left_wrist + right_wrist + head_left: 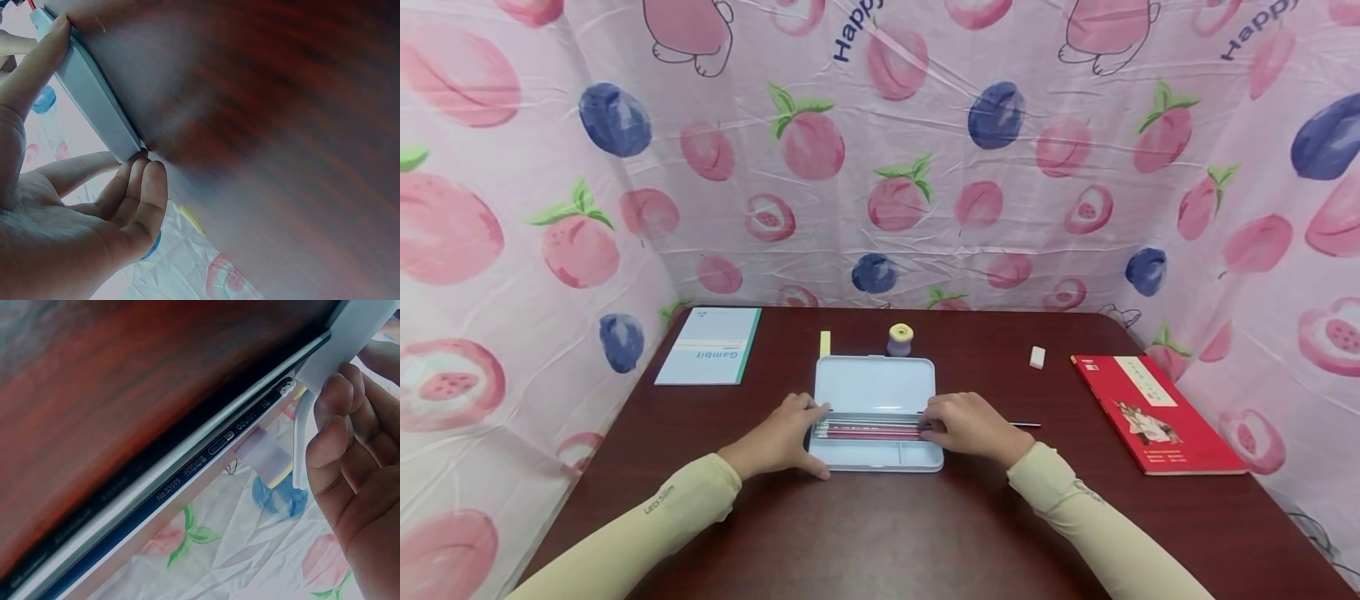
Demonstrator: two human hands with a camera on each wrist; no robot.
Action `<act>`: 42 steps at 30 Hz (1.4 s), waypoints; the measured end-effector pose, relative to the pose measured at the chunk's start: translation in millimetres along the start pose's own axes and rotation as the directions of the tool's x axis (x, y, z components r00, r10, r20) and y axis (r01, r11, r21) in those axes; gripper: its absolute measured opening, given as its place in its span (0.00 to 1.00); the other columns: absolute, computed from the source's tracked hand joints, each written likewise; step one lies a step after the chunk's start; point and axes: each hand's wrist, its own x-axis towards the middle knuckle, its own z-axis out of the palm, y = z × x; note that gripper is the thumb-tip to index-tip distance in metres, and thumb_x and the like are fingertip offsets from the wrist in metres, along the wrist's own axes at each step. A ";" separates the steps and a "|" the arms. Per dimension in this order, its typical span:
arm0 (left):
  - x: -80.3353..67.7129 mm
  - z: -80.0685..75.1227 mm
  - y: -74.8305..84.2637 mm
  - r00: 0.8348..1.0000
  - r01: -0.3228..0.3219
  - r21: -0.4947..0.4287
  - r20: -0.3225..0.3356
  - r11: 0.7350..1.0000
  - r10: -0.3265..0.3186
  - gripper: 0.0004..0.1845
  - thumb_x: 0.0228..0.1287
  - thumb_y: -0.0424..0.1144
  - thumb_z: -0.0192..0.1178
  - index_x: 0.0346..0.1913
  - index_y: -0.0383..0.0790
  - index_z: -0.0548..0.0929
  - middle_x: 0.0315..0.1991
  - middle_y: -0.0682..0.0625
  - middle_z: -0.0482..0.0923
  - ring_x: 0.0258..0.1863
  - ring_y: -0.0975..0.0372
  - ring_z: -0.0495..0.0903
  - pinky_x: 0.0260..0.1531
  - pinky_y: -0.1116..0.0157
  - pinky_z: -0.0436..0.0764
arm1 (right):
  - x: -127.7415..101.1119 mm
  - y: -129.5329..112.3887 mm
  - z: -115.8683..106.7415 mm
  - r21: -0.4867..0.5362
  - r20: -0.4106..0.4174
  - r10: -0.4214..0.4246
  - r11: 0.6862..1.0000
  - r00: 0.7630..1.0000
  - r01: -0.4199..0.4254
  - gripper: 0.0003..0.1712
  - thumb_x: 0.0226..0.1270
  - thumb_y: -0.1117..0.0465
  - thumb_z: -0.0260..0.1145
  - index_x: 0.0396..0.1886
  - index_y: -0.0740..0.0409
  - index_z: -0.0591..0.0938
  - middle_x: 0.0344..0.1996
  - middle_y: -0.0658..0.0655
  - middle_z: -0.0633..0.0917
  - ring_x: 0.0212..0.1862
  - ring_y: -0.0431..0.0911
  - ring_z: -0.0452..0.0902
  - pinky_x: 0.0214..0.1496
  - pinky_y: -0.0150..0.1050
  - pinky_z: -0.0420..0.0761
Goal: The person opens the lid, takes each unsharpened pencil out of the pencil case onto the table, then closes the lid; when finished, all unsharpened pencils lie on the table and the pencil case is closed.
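Observation:
A white pencil case lies with its lid raised, and several pencils in red and dark tones line its inner tray. At its left end, my left hand grips the case, thumb by the near corner and fingers curled at the far side. My right hand reaches over the right end of the tray, thumb and fingers pinching the end of a pencil there; the fingertips are partly hidden. On the table beside that hand lies a dark blue pencil marked HB, its eraser end close to the case.
Behind the case stand a yellow strip and a small purple container with a yellow top. A white eraser lies to the right. A red book is at far right, a pale blue notebook at back left. Fruit-print cloth surrounds the table.

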 end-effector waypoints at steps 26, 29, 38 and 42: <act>0.6 0.9 -1.9 1.000 -0.001 -0.010 0.006 1.000 0.002 0.58 0.43 0.54 0.88 0.78 0.37 0.73 0.62 0.42 0.77 0.60 0.54 0.71 0.61 0.56 0.81 | 12.5 2.4 2.1 -0.017 0.041 0.040 0.999 0.998 -0.039 0.04 0.64 0.57 0.81 0.38 0.49 0.94 0.31 0.46 0.91 0.31 0.36 0.82 0.38 0.36 0.86; 0.8 1.1 -1.9 1.000 -0.002 -0.007 0.004 1.000 0.002 0.58 0.43 0.54 0.88 0.78 0.37 0.73 0.62 0.42 0.77 0.60 0.54 0.71 0.62 0.55 0.81 | 14.5 2.1 2.2 -0.009 0.062 0.070 0.998 0.996 -0.069 0.04 0.64 0.56 0.81 0.37 0.48 0.94 0.31 0.45 0.91 0.30 0.35 0.80 0.37 0.35 0.84; 1.1 2.1 -3.2 1.000 -0.001 -0.002 0.001 1.000 0.001 0.58 0.43 0.54 0.88 0.78 0.38 0.73 0.63 0.43 0.77 0.60 0.55 0.71 0.62 0.55 0.81 | 19.0 -1.6 -1.1 0.025 0.111 0.138 0.990 0.984 -0.142 0.04 0.64 0.56 0.81 0.38 0.48 0.95 0.32 0.46 0.92 0.29 0.34 0.77 0.36 0.32 0.82; 1.8 1.9 -3.0 1.000 0.006 -0.005 -0.001 1.000 -0.006 0.58 0.43 0.54 0.88 0.78 0.39 0.73 0.63 0.43 0.77 0.60 0.55 0.71 0.62 0.56 0.81 | 21.2 -1.9 -3.9 0.024 0.138 0.149 0.988 0.979 -0.153 0.05 0.63 0.56 0.81 0.38 0.49 0.95 0.33 0.47 0.93 0.29 0.34 0.78 0.38 0.34 0.84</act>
